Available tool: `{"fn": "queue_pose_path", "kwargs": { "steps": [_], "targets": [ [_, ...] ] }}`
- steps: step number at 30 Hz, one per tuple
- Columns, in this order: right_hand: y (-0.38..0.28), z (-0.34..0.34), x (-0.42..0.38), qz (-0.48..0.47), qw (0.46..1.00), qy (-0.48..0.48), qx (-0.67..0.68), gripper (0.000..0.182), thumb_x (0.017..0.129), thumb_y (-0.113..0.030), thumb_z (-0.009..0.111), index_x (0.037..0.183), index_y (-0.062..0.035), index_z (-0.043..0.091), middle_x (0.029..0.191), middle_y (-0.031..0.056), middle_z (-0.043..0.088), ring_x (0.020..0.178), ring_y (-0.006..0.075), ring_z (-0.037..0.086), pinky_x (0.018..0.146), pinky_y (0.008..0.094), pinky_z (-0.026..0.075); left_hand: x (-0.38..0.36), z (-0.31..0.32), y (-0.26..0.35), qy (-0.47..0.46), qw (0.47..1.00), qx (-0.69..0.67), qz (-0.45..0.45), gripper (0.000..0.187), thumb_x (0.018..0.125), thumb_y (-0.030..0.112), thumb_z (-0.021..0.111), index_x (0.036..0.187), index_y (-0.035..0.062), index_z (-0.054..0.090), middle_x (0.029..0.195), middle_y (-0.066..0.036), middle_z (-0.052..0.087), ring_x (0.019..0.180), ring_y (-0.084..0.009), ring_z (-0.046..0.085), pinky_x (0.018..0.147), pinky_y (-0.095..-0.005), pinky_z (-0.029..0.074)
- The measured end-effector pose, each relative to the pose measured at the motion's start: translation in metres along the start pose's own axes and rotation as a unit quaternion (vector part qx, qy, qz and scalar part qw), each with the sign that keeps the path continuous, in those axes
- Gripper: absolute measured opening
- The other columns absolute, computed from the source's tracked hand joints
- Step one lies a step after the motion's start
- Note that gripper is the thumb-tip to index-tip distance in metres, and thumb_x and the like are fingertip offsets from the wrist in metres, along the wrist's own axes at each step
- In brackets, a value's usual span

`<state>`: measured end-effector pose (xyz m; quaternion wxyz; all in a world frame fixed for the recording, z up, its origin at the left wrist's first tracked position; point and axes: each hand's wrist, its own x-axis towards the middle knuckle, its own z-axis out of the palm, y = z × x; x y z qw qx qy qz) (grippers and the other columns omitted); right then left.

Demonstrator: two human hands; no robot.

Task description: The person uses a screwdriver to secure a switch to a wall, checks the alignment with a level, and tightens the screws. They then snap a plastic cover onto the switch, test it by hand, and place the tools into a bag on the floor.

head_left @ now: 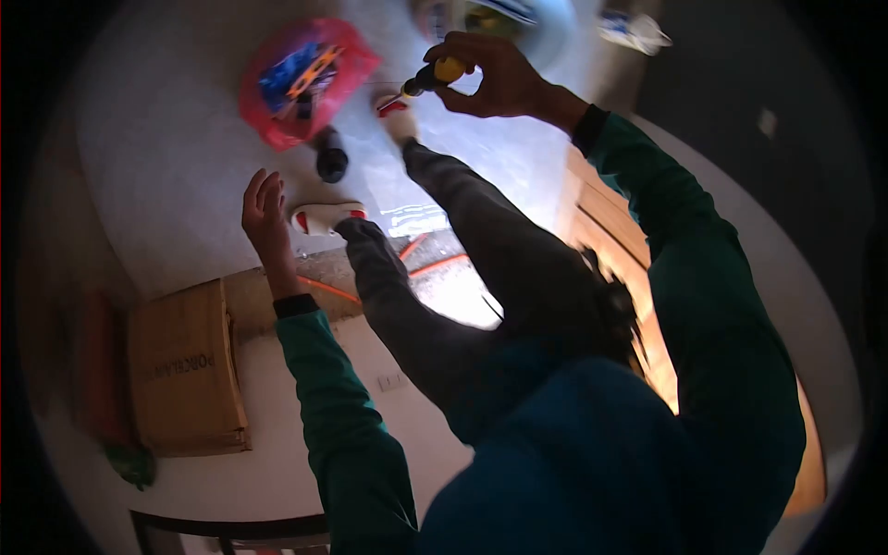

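My right hand point(499, 79) is closed around the yellow and black handle of a screwdriver point(427, 78), whose thin shaft points down and to the left, above one of my shoes point(395, 107). Held out on the left side, my left hand point(266, 215) has its fingers loosely extended and holds nothing. The nearest things below it are my other shoe point(324, 218) and a dark cylindrical object point(331, 159) on the floor. Past these sits a pink plastic bag point(347, 55), its mouth open, with blue packaging and an orange tool-like item inside.
A cardboard box point(180, 370) stands at the left by the white wall. Orange tubing point(435, 266) runs along the floor's edge near my feet. At the top are a blurred pale round container point(555, 37) and a white plastic packet point(634, 32).
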<state>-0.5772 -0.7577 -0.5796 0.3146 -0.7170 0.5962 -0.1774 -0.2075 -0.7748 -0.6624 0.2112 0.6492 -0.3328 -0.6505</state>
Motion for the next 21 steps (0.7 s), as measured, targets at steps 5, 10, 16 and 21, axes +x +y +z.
{"fn": "queue_pose_path", "kwargs": {
  "steps": [5, 10, 16, 21],
  "targets": [
    [-0.085, -0.176, -0.107, -0.047, 0.996, 0.078, -0.010, 0.034, 0.072, -0.012, 0.076, 0.102, -0.0014, 0.062, 0.094, 0.0154, 0.066, 0.079, 0.0295, 0.066, 0.075, 0.0321, 0.056, -0.101, 0.041, 0.086, -0.166, 0.975, 0.110, 0.098, 0.040, 0.091, 0.014, 0.060, 0.127, 0.0013, 0.051, 0.117, -0.009, 0.062, 0.106, -0.0195, 0.059, 0.090, -0.0288, 0.046],
    [-0.189, -0.286, -0.228, -0.122, 0.968, 0.198, -0.091, 0.067, 0.071, -0.008, 0.073, 0.129, -0.0019, 0.039, 0.100, 0.0173, 0.060, 0.081, 0.0246, 0.064, 0.071, 0.0328, 0.054, -0.254, 0.132, 0.180, -0.471, 0.850, 0.144, 0.186, 0.045, 0.083, 0.013, 0.067, 0.126, 0.0053, 0.056, 0.127, -0.011, 0.056, 0.122, -0.0236, 0.049, 0.105, -0.0363, 0.036],
    [-0.290, -0.297, -0.270, -0.030, 0.973, 0.227, -0.015, 0.031, 0.062, -0.019, 0.068, 0.086, -0.0018, 0.059, 0.066, 0.0087, 0.057, 0.052, 0.0223, 0.055, 0.048, 0.0315, 0.045, -0.302, 0.188, 0.195, -0.567, 0.651, 0.257, 0.435, 0.050, 0.076, 0.033, 0.077, 0.116, 0.0084, 0.061, 0.126, -0.012, 0.055, 0.122, -0.0318, 0.048, 0.103, -0.0409, 0.037],
    [-0.301, -0.267, -0.277, -0.047, 0.961, 0.267, -0.051, 0.029, 0.070, -0.032, 0.063, 0.081, -0.0050, 0.061, 0.061, 0.0061, 0.055, 0.048, 0.0210, 0.054, 0.044, 0.0306, 0.042, -0.281, 0.183, 0.197, -0.598, 0.745, 0.176, 0.238, 0.047, 0.077, 0.041, 0.073, 0.113, 0.0124, 0.063, 0.130, -0.015, 0.051, 0.131, -0.0292, 0.039, 0.111, -0.0485, 0.020]
  ]
}}
